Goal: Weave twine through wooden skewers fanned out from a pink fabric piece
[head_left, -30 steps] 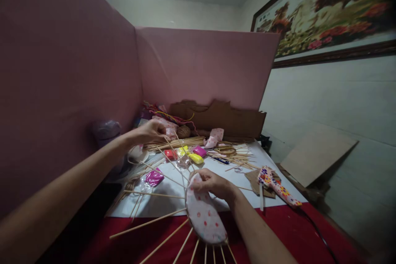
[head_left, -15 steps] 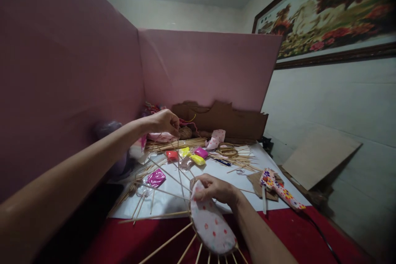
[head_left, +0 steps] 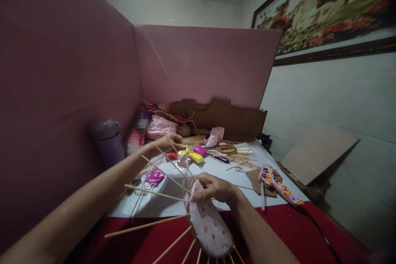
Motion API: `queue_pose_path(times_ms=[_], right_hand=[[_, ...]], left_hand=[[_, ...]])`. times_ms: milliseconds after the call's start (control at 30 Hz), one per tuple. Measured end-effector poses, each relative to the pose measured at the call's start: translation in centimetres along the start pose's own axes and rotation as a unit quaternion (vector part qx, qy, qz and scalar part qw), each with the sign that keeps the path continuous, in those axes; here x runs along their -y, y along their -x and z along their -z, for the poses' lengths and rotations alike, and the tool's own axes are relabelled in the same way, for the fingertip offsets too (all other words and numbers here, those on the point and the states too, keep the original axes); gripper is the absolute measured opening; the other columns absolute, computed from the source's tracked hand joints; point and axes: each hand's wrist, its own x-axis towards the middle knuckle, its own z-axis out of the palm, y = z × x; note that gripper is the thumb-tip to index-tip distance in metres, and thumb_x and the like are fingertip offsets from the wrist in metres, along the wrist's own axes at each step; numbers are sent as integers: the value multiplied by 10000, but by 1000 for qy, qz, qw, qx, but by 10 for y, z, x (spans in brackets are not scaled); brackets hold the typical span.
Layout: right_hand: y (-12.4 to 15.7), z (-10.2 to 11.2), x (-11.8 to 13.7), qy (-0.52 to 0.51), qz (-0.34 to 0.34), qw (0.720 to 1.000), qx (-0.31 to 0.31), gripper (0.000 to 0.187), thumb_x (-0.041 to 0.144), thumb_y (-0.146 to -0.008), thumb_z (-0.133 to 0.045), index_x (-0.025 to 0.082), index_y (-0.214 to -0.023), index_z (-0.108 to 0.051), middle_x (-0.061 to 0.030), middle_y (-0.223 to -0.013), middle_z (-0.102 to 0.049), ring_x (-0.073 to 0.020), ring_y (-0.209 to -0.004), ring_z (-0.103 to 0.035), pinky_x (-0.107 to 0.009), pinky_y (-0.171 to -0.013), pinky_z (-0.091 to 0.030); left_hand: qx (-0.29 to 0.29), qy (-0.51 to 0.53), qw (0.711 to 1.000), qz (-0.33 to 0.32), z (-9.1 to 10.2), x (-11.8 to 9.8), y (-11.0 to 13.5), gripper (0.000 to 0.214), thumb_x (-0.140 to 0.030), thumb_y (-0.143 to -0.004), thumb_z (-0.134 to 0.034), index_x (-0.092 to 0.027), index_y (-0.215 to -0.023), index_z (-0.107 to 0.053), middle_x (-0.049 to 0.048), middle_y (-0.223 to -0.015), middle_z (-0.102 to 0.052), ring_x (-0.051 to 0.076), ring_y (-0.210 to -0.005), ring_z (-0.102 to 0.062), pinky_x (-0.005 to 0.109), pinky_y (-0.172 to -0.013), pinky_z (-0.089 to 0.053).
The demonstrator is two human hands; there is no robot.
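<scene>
My right hand (head_left: pixel 213 187) grips an oval basket base (head_left: pixel 212 231) at its upper end, thumb on the white cloth with red dots that covers it. Thin wooden sticks (head_left: pixel 147 226) stick out all round its edge, fanning to the left and toward me. My left hand (head_left: pixel 171 143) is closed in a pinch just beyond the far sticks, above the table. What its fingers hold is too thin to make out. Close by its fingertips lie yellow packets (head_left: pixel 196 157), a red packet (head_left: pixel 171 155) and a magenta packet (head_left: pixel 200 150).
A flowered glue gun (head_left: pixel 280 185) rests on cardboard at the right, its cord trailing off the table. Loose sticks, a blue pen-like tool (head_left: pixel 222 159) and dotted cloth (head_left: pixel 214 136) lie farther back. A ball of twine (head_left: pixel 184 130) and a purple bottle (head_left: pixel 109 142) stand behind my left arm.
My left hand has come down and slightly right, from high above the sticks to near the packets. My right hand keeps its grip, and the basket base has shifted slightly.
</scene>
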Motion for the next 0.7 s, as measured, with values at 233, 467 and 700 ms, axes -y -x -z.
queue_pose_path(times_ms=[233,467,700], right_hand=[[-2,0,-2,-14,31,999,4,345,348,-563,-760,119,-767,-601,16,-684,-549,-81,-591,-477,-192,-565,-382],[-3,1,-3,-25,40,999,-27,349,367,-559,-764,131,-758,-601,24,-684,-539,-81,-604,-475,-198,-581,-369],[-4,3,1,-1,63,996,-68,408,443,-585,-736,123,-807,-615,-2,-731,-567,-98,-628,-492,-219,-603,-376]], left_hand=[[-50,48,997,-18,-56,36,-14,404,-485,-494,-721,-138,-540,-520,-55,-389,-450,47,-337,-347,201,-351,-232],[-124,75,988,-46,-91,66,-25,353,-418,-511,-724,-155,-513,-489,-57,-425,-428,54,-401,-358,218,-394,-263],[-111,69,990,-46,-82,82,-15,286,-415,-615,-647,-177,-567,-496,-10,-528,-489,116,-512,-465,264,-470,-347]])
